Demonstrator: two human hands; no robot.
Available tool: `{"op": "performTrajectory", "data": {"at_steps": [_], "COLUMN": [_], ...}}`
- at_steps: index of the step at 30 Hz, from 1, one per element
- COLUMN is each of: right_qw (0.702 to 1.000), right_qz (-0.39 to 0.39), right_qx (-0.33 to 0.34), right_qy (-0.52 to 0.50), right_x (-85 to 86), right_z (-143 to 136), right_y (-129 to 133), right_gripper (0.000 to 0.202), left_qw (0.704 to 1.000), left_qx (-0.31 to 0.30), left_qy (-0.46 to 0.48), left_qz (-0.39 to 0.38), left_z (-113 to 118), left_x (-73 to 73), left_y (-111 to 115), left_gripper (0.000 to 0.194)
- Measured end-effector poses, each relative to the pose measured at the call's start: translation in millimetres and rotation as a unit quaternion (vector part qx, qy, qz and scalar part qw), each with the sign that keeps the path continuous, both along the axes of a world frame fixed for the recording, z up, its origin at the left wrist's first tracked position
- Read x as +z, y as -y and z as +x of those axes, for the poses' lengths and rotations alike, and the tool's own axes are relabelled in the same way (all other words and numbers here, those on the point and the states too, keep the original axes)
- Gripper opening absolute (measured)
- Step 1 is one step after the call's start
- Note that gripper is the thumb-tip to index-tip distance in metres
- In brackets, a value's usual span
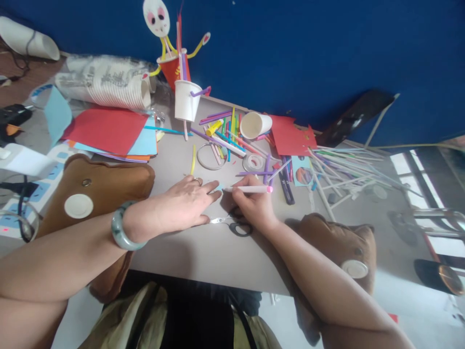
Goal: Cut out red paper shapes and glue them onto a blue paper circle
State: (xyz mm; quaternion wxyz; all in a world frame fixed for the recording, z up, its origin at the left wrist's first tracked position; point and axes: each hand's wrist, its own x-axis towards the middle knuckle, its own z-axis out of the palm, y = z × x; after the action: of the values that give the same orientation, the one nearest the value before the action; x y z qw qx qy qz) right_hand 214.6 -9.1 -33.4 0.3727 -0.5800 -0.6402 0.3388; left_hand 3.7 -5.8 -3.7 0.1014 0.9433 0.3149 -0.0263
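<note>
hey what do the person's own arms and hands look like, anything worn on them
Both forearms are bare, with no sleeves in view. The left hand has a pale grey-green bangle, smooth and rounded, on its wrist, and a thin ring on one of the fingers. The right hand shows no jewellery, watch or glove.

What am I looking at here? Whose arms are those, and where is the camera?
The camera sits on a person's head and looks down, so the two arms are that person's own. The left hand lies flat on the grey table, pressing on a small light blue piece that is mostly hidden. The right hand holds a white pen with a pink end. Scissors lie just under the hands. Farther back are colourful straws, paper cups, red paper and a bunny-faced cup figure.
</note>
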Motion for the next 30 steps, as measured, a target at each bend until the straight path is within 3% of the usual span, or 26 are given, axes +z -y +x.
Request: {"op": "performTrajectory", "data": {"at_steps": [7, 30], "right_qw": [1.000, 1.000], "right_qz": [0.013, 0.015], "right_qx": [-0.023, 0.016], "right_qy": [-0.010, 0.004], "right_x": [-0.9, -2.9], "right_z": [-0.2, -0.4], "right_y": [0.7, 2.6], "right_gripper": [0.007, 0.010], "left_qw": [1.000, 0.999], "left_qx": [-0.003, 0.014], "left_qy": [0.002, 0.025], "left_qz": [-0.007, -0.029], "left_z": [-0.1, -2.2], "left_x": [1.3, 5.0], "left_y": [-0.3, 4.3], "left_gripper": [0.046, 0.036]}}
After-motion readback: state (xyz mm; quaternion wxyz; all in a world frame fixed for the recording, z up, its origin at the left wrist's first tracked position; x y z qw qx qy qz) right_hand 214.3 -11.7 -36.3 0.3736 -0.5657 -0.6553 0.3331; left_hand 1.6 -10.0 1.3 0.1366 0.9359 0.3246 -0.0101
